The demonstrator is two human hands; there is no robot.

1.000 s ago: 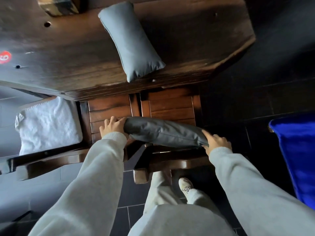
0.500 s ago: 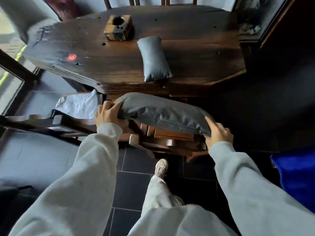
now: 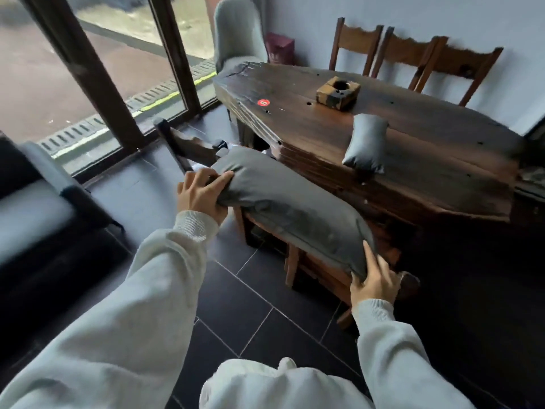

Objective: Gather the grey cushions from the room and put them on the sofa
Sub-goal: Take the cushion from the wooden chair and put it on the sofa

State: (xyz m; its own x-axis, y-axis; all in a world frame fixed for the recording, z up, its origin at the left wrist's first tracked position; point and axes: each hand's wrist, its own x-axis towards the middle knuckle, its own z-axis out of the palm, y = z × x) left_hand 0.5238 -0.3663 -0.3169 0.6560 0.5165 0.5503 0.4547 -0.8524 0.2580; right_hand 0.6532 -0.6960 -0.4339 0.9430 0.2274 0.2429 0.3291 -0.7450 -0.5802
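I hold a long dark grey cushion (image 3: 289, 202) in the air in front of me, above a wooden chair. My left hand (image 3: 203, 194) grips its far left end. My right hand (image 3: 373, 283) grips its near right corner. A smaller grey cushion (image 3: 367, 143) lies on the dark wooden table (image 3: 309, 119), near its front edge. The sofa (image 3: 32, 208), dark with a light grey seat, is at the left edge of the view.
A wooden chair (image 3: 324, 270) stands under the held cushion, another chair back (image 3: 188, 146) beyond it. A wooden block holder (image 3: 338, 93) sits on the table. Three chairs (image 3: 413, 54) line the far wall. A grey padded chair (image 3: 236, 36) stands by the glass door (image 3: 88, 69). The floor is dark tile.
Both hands have lifted the long cushion off the chair seat. My view has risen and swung left, bringing the window and the sofa into sight.
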